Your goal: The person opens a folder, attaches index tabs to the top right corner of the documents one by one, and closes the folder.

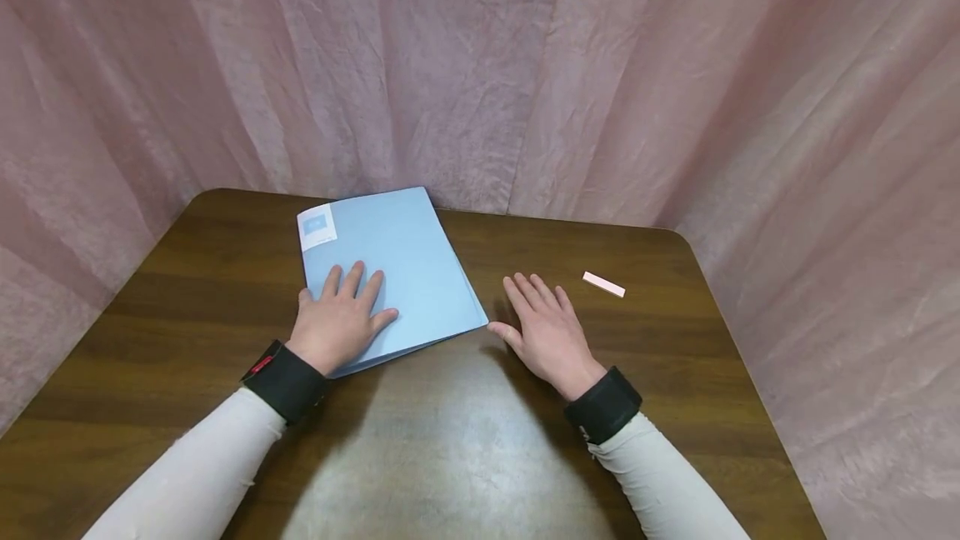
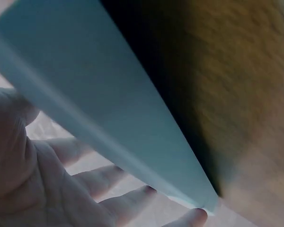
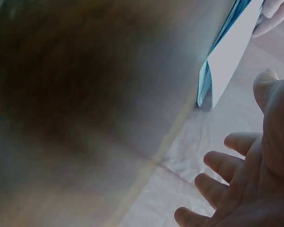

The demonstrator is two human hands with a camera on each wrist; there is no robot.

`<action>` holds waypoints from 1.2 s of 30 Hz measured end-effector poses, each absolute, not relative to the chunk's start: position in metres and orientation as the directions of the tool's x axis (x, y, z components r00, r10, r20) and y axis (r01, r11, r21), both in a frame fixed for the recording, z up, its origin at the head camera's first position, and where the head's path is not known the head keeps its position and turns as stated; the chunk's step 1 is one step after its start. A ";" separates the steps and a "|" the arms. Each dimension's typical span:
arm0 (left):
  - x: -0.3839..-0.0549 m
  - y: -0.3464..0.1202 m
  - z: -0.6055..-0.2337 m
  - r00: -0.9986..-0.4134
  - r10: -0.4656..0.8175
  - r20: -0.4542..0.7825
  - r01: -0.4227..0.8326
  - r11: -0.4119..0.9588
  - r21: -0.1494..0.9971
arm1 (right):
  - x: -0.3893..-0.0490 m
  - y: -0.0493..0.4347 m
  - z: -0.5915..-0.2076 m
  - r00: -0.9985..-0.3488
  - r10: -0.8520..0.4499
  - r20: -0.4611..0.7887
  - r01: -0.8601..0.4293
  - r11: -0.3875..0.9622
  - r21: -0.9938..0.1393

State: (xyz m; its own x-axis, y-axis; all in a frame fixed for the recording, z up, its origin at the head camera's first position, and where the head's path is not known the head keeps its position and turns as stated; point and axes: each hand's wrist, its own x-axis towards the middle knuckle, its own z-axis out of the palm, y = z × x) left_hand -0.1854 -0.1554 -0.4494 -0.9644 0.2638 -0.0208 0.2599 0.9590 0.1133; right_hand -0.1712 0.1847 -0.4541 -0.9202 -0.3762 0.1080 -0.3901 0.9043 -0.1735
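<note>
A light blue folder [image 1: 405, 265] lies closed and slightly turned on the left half of the table, a white label [image 1: 317, 227] at its far left corner. My left hand [image 1: 337, 315] rests on the folder's near left part with fingers spread. In the left wrist view the folder's spine [image 2: 113, 113] runs just beyond the fingertips. To the right of the folder, my right hand [image 1: 551, 336] is held over the table, fingers straight and thumb toward the folder's near right corner. It holds nothing. The right wrist view shows the folder [image 3: 232, 56] edge-on, its covers slightly parted.
A small pale pink strip [image 1: 603, 284] lies on the brown wooden table [image 1: 675, 357], beyond and right of my right hand. Pink curtains [image 1: 480, 73] hang close behind the table's far edge and along both sides.
</note>
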 end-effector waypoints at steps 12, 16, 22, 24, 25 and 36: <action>-0.180 -0.142 -0.454 -0.948 0.316 -0.029 0.313 0.947 0.066 | -0.162 0.179 -0.455 -0.885 -0.466 -0.008 -0.457 0.871 -0.182; -0.177 -0.135 -0.453 -0.938 0.345 -0.032 0.343 0.938 0.058 | -0.159 0.180 -0.454 -0.873 -0.488 -0.022 -0.475 0.859 -0.190; -0.177 -0.127 -0.453 -0.920 0.389 -0.045 0.386 0.921 0.060 | -0.154 0.185 -0.452 -0.858 -0.512 -0.041 -0.497 0.848 -0.181; -0.178 -0.126 -0.454 -0.914 0.402 -0.055 0.399 0.915 0.062 | -0.152 0.186 -0.452 -0.855 -0.517 -0.046 -0.503 0.846 -0.178; -0.179 -0.126 -0.454 -0.911 0.409 -0.059 0.405 0.912 0.062 | -0.151 0.187 -0.452 -0.853 -0.520 -0.046 -0.505 0.844 -0.179; -0.188 -0.121 -0.459 -0.872 0.486 -0.060 0.484 0.874 0.051 | -0.139 0.197 -0.454 -0.845 -0.532 -0.050 -0.517 0.838 -0.175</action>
